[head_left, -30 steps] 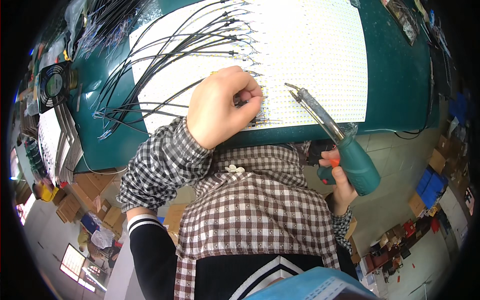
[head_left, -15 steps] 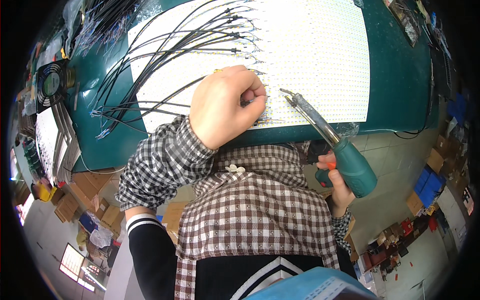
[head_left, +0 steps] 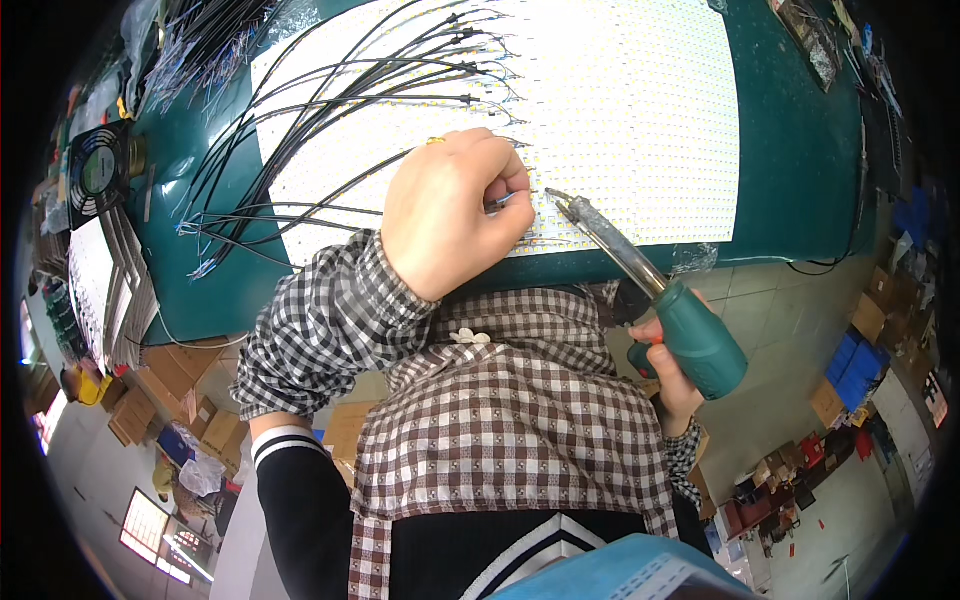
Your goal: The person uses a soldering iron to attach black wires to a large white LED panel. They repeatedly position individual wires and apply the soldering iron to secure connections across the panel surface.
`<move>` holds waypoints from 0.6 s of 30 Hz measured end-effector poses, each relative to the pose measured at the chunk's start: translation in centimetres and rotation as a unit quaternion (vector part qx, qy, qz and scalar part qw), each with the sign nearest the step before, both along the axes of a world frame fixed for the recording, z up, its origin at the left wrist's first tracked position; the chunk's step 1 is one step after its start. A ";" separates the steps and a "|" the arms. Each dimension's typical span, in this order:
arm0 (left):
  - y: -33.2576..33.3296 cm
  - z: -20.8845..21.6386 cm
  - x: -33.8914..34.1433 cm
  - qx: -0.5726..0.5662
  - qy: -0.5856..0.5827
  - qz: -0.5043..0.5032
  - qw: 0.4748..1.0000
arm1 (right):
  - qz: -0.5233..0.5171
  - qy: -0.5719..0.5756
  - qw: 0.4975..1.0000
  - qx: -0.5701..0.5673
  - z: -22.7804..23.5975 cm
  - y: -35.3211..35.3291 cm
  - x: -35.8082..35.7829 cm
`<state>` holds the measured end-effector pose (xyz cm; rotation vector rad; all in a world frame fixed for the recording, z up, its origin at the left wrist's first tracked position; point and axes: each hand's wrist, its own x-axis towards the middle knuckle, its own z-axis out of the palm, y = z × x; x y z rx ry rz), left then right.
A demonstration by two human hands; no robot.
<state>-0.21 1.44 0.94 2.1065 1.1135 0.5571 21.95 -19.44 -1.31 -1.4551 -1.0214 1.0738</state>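
Observation:
A white sheet of LED boards (head_left: 640, 120), dotted with rows of small yellow chips, lies across the table. Several black cables (head_left: 330, 130) run over its left half, their thin stripped wire ends reaching the middle. My left hand (head_left: 450, 215) is closed in a pinch low on the sheet, around a thin bluish wire (head_left: 492, 206) partly hidden by the fingers. In my right hand (head_left: 677, 388), a green-handled soldering gun (head_left: 705, 345) points up and left. Its tip is just right of my left fingertips, over the sheet; whether it touches is unclear.
Beneath the sheet is a dark green tabletop (head_left: 800, 150). A small black fan (head_left: 98, 170) and a stack of white panels (head_left: 110, 280) stand at the left. More cables (head_left: 205, 50) lie at the far left. Cardboard boxes (head_left: 190, 375) sit on the floor.
The soldering gun's tip has moved left and slightly down, closer to my left fingertips. My left hand stays almost where it was, still pinching.

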 end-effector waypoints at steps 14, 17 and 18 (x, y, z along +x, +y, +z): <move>0.0 0.0 0.1 0.001 0.005 -0.005 1.000 | -0.043 0.068 0.997 -0.014 0.6 0.2 -1.1; 0.0 0.0 0.0 -0.001 0.009 -0.005 1.000 | -0.044 0.061 0.997 -0.021 0.6 0.3 -1.1; 0.0 0.0 0.0 -0.001 0.010 -0.006 1.000 | -0.040 0.057 0.997 -0.023 0.7 0.4 -1.1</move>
